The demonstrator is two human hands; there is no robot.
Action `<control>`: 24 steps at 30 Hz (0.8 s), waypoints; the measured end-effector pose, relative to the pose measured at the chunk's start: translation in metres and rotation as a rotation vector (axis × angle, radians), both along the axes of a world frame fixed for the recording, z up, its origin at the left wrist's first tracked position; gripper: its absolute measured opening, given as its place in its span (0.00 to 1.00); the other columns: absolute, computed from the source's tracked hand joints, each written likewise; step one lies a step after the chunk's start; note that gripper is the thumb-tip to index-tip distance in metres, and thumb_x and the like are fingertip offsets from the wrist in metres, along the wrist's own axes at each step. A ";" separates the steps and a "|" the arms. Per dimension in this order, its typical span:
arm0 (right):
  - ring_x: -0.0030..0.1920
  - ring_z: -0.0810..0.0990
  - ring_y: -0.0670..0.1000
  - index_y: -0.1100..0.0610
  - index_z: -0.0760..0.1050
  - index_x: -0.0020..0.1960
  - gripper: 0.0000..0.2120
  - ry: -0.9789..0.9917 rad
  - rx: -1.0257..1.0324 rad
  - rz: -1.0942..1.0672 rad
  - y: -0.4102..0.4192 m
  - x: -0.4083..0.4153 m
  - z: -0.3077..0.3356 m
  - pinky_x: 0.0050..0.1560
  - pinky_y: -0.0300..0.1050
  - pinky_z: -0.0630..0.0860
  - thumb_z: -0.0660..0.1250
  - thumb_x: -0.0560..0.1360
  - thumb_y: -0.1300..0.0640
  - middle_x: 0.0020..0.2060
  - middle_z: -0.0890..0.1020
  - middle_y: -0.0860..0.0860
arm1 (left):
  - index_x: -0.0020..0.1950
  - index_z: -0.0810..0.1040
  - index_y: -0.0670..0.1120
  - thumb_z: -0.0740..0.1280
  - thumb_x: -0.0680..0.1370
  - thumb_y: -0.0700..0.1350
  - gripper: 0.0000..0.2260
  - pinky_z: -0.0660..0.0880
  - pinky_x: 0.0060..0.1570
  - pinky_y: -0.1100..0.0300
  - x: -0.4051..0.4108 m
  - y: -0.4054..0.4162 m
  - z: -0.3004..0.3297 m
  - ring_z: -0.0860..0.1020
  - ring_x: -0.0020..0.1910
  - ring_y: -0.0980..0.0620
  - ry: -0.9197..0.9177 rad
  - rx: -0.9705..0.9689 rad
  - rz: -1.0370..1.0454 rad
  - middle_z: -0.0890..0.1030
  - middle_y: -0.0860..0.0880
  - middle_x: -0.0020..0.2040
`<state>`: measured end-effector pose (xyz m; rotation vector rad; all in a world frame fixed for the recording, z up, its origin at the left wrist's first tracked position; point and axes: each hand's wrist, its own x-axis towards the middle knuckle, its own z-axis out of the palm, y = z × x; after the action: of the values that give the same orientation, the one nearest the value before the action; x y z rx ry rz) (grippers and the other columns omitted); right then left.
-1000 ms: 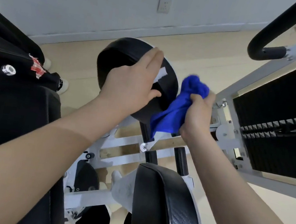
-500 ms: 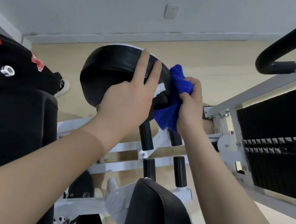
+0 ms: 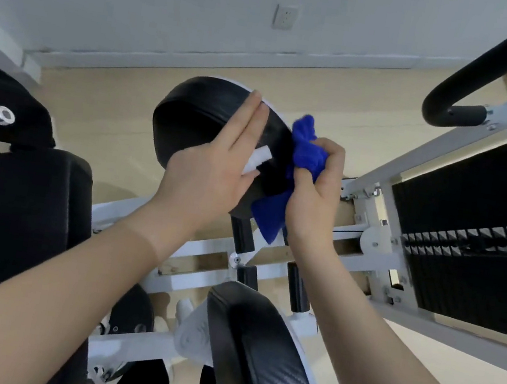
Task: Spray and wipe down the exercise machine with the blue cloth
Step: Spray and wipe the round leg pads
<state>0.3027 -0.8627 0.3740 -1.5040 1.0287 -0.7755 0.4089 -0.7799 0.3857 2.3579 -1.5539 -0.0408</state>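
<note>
Left hand flat, steadying round black pad; right hand grip bunching blue cloth. Risk: pad swivelling, cloth slipping off edge.

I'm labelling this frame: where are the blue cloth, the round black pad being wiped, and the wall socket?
blue cloth (image 3: 308,157), head view, bunched part above the fingers
pad (image 3: 201,115), head view, bare black face left of the fingers
socket (image 3: 285,16), head view, centre of the plate
</note>
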 end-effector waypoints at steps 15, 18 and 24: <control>0.50 0.74 0.60 0.55 0.77 0.55 0.22 0.529 -0.492 0.108 -0.026 0.026 0.034 0.49 0.53 0.73 0.53 0.67 0.58 0.52 0.79 0.55 | 0.76 0.54 0.46 0.63 0.76 0.49 0.31 0.72 0.53 0.51 0.027 0.037 -0.017 0.67 0.68 0.46 0.360 0.171 0.172 0.56 0.50 0.76; 0.46 0.74 0.62 0.58 0.78 0.54 0.20 0.472 -0.700 0.284 -0.003 0.007 0.032 0.45 0.48 0.72 0.54 0.67 0.60 0.53 0.78 0.57 | 0.74 0.60 0.45 0.63 0.76 0.46 0.28 0.72 0.52 0.50 0.013 0.037 -0.015 0.70 0.65 0.45 0.419 0.049 0.143 0.64 0.47 0.72; 0.51 0.74 0.59 0.56 0.74 0.57 0.14 0.932 -0.544 0.319 -0.022 -0.045 0.004 0.44 0.47 0.73 0.55 0.75 0.61 0.56 0.74 0.55 | 0.69 0.67 0.44 0.62 0.74 0.46 0.23 0.66 0.42 0.58 -0.002 0.043 0.010 0.72 0.40 0.48 0.475 -0.143 0.036 0.72 0.45 0.56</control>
<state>0.2576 -0.8849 0.3784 -2.5423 1.2286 -0.0725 0.4073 -0.7372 0.3956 2.0674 -1.2387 -0.4336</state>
